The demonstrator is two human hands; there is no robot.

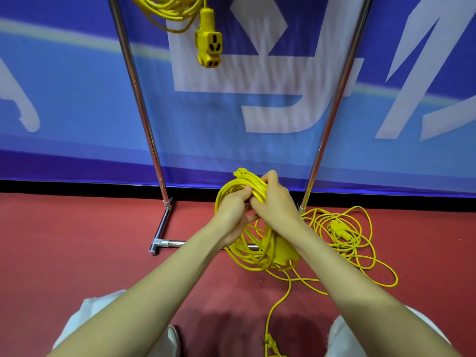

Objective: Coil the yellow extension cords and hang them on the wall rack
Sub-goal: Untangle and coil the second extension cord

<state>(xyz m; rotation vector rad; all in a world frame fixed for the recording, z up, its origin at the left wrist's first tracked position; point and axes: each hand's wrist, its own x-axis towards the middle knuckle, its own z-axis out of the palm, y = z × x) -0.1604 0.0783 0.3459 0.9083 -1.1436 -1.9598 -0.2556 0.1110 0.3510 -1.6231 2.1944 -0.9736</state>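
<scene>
While clamping coiled cord (246, 179) centre-frame with left hand (231, 211) and right hand (277, 203), cinch firmly; keep seemingly even loops aligned.

this looks like an indoor event or sports hall, not a home or workshop. the back wall is covered by a wide blue printed banner (77, 99) with huge pale letters and a lighter stripe, ending at a black base strip (77, 187). below lies a dull red textured floor (77, 253). a freestanding chrome tube rack (140, 104) stands on it before the banner; a coiled yellow extension cord with socket block (208, 45) hangs at the top, and a loose yellow extension cord (347, 235) lies tangled by the rack's right foot.
</scene>
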